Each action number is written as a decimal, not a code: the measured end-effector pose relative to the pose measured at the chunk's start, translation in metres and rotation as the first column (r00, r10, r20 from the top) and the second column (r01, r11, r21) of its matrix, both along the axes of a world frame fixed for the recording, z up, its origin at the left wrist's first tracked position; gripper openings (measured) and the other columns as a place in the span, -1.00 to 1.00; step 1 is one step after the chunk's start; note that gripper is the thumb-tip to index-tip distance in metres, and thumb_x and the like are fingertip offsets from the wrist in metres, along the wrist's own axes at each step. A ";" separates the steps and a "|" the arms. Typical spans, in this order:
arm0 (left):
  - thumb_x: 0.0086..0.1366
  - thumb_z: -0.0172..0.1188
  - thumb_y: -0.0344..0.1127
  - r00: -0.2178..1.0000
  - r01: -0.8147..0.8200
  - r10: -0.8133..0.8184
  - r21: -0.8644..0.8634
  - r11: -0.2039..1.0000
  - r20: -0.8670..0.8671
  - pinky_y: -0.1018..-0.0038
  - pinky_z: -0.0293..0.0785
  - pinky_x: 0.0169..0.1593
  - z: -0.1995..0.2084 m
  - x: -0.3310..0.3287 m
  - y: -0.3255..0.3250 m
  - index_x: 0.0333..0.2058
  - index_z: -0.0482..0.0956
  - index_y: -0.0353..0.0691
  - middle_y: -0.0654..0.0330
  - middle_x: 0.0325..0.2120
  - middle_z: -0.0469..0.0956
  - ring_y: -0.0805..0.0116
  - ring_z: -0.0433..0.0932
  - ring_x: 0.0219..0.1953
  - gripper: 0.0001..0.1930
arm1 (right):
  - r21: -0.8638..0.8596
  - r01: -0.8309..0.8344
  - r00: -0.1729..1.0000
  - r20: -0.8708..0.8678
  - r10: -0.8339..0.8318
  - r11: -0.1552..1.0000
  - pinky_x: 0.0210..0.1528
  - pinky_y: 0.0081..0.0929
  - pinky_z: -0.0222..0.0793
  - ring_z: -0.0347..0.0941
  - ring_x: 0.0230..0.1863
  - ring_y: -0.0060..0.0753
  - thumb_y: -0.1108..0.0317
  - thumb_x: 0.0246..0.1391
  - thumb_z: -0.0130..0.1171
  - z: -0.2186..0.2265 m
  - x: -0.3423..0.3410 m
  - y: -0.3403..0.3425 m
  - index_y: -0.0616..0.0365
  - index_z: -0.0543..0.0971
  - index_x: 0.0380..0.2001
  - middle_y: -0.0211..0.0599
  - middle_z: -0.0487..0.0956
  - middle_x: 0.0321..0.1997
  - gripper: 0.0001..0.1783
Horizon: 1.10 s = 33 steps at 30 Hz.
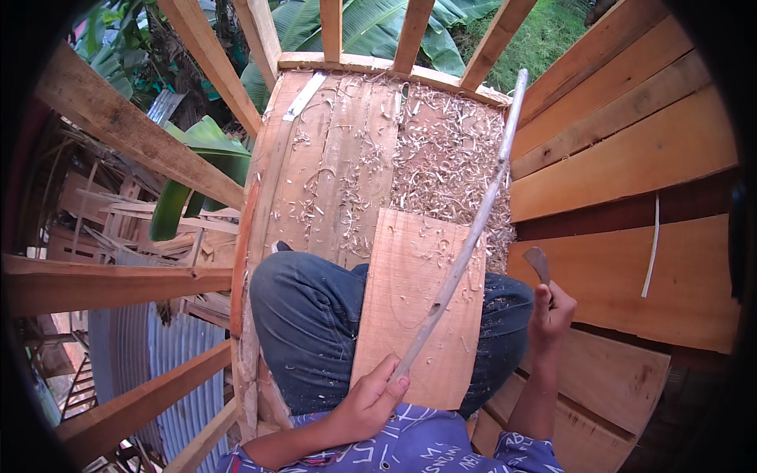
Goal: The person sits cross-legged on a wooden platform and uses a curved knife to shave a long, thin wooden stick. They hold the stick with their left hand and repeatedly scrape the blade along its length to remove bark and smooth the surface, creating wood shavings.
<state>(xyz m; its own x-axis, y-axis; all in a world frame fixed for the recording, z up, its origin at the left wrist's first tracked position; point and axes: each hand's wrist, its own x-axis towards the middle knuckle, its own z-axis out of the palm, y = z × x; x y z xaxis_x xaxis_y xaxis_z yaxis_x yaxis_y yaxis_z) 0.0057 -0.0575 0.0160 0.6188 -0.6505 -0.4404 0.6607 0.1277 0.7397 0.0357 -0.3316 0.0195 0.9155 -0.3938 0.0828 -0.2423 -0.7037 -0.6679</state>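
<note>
Gripping a long thin stick at its near end, left hand rests over a board on the lap; right hand, beside it, clasps a knife.

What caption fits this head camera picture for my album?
Left hand grips a long pale stick across a board on the lap; right hand holds a blade.
</note>
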 end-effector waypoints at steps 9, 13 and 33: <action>0.43 -0.26 -0.20 0.951 0.063 -0.151 -0.308 0.949 -0.270 0.67 0.01 -0.63 0.003 0.002 0.000 -0.34 0.16 -0.15 0.42 -0.70 0.09 0.67 0.07 -0.69 -0.81 | 0.118 -0.194 0.980 -0.032 0.199 0.974 -0.68 -0.36 0.11 0.22 -0.78 -0.15 -0.07 0.01 0.15 -0.010 -0.006 0.030 0.26 0.34 -0.73 -0.10 0.26 -0.80 -0.41; 0.43 -0.27 -0.12 0.900 0.038 -0.226 -0.450 0.892 -0.372 0.69 0.00 -0.67 0.000 0.001 0.010 -0.36 0.14 -0.13 0.41 -0.71 0.08 0.65 0.05 -0.74 -0.76 | 0.147 0.025 0.996 0.077 -0.037 0.989 -0.69 -0.42 0.01 0.12 -0.79 -0.35 -0.12 0.06 0.07 -0.010 0.002 -0.004 0.28 0.27 -0.75 -0.19 0.18 -0.82 -0.35; 0.38 -0.24 0.03 0.846 0.118 -0.289 -0.371 0.921 -0.449 0.69 0.00 -0.73 0.000 0.001 -0.001 -0.45 0.15 -0.14 0.41 -0.77 0.08 0.65 0.02 -0.78 -0.63 | 0.091 -0.171 0.984 0.061 0.166 0.981 -0.68 -0.29 0.17 0.33 -0.73 -0.05 -0.06 0.01 0.15 -0.020 -0.010 0.009 0.25 0.33 -0.75 -0.09 0.29 -0.81 -0.41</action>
<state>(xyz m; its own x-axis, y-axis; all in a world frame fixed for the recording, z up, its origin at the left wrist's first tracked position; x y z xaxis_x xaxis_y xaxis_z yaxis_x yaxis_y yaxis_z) 0.0067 -0.0582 0.0160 0.2173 -0.8929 -0.3945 0.9589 0.1195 0.2575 0.0258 -0.3224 -0.0007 0.9647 -0.2431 0.1018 -0.0888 -0.6635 -0.7429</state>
